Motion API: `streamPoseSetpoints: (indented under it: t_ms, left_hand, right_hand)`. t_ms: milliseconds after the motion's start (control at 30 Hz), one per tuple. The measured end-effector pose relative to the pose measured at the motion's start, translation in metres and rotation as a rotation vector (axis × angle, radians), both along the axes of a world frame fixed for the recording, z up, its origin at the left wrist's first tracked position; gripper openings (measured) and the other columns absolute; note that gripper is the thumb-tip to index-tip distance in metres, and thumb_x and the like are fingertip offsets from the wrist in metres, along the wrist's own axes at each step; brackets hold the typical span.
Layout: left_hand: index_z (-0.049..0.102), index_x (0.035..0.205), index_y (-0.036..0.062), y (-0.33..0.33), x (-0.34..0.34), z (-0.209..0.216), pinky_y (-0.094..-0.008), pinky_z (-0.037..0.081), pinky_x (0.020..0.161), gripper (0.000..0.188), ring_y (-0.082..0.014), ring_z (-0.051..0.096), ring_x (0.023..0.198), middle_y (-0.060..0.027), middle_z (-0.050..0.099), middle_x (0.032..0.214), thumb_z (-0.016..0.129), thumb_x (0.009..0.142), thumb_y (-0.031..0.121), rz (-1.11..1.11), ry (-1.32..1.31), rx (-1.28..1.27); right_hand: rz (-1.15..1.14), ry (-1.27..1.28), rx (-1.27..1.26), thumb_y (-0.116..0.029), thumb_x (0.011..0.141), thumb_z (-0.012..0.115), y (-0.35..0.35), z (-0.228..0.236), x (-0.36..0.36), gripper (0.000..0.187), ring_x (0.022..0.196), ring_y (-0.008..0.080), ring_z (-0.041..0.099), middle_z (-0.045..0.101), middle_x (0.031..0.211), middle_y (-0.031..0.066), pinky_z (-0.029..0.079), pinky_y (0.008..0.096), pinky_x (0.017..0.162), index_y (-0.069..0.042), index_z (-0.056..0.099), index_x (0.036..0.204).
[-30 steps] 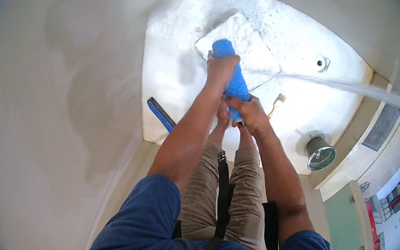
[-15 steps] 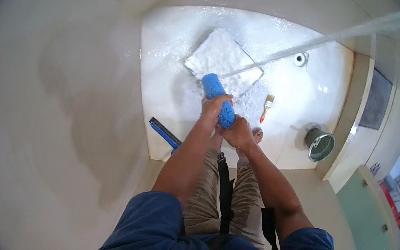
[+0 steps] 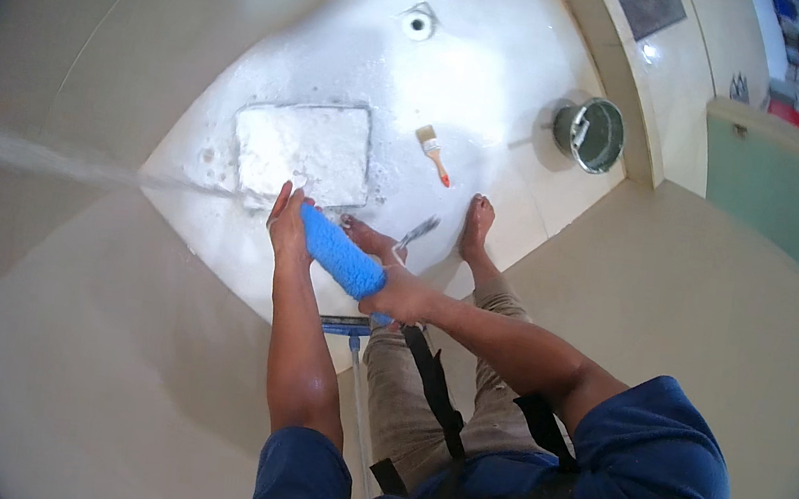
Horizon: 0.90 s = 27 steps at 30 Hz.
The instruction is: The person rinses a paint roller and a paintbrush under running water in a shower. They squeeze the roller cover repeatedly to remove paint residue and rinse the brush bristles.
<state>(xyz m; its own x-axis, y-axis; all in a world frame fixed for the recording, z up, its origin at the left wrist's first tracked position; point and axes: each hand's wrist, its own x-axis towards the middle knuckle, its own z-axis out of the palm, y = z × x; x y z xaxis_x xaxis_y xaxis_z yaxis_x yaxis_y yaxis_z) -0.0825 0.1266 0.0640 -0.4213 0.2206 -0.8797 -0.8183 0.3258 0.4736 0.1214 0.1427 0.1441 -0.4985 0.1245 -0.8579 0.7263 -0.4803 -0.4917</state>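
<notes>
A fluffy blue paint roller [image 3: 343, 254] slants between my hands. My right hand [image 3: 400, 295] is closed around its lower right end, and a bent metal rod [image 3: 414, 236] sticks up beside that hand. My left hand [image 3: 290, 222] is at the roller's upper left end, its fingers stretched upward and touching it. A water jet [image 3: 78, 159] comes in from the left and reaches the area by my left fingers. Just beyond lies a wet white rectangular slab [image 3: 302, 148] with a dark edge, flat on the wet white floor [image 3: 481, 89].
A flat paintbrush [image 3: 432, 153] lies right of the slab, near my bare feet. A dark bucket [image 3: 591, 135] stands by the ledge at right. A blue squeegee [image 3: 346, 325] with a long handle rests by my left leg. A round drain [image 3: 416, 24] is farther off.
My view has turned right, and the scene has rotated in it. My left hand has shifted from around the roller to its far end, and its fingers have straightened. The jet now enters from the left.
</notes>
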Motion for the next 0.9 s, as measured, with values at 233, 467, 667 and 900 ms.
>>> streamPoseSetpoints:
  t_ms: [233,467,667,900]
  left_hand:
    - [0.047,0.140,0.0086,0.041,0.032,-0.017,-0.0374,0.055,0.063,0.059,-0.0238,0.063,0.073,-0.0149,0.065,0.093,0.072,0.088,0.016,-0.033,0.097,-0.092]
    - [0.051,0.125,0.0059,0.085,0.145,0.018,-0.0435,0.055,0.067,0.057,-0.0275,0.063,0.082,-0.0138,0.062,0.098,0.081,0.080,0.026,-0.177,-0.125,0.049]
    - [0.057,0.109,0.0043,0.115,0.220,0.013,-0.0406,0.053,0.068,0.042,-0.0241,0.061,0.078,-0.0091,0.061,0.089,0.078,0.075,0.019,-0.149,-0.032,-0.126]
    - [0.061,0.100,0.0023,0.134,0.248,0.039,-0.0376,0.053,0.064,0.031,-0.0218,0.063,0.071,-0.0097,0.062,0.083,0.075,0.074,0.013,-0.498,-0.024,0.127]
  right_hand:
    - [0.238,-0.109,0.291,-0.029,0.070,0.077,0.029,0.006,0.015,0.073,0.113,0.0394,0.060,0.066,0.107,0.0235,0.050,0.0435,0.095,-0.002,0.048,0.131]
    - [0.016,-0.297,0.495,-0.024,0.071,0.074,0.090,0.031,0.061,0.064,0.094,0.0413,0.067,0.067,0.097,0.0276,0.055,0.0487,0.083,0.002,0.049,0.124]
    - [0.160,-0.288,0.507,-0.023,0.071,0.075,0.126,0.024,0.133,0.059,0.086,0.0425,0.069,0.068,0.088,0.0275,0.056,0.0486,0.077,0.003,0.052,0.119]
    - [-0.120,0.201,-0.103,-0.028,0.068,0.085,0.159,0.022,0.199,0.070,0.094,0.0293,0.068,0.069,0.099,0.0199,0.053,0.0416,0.086,0.003,0.053,0.122]
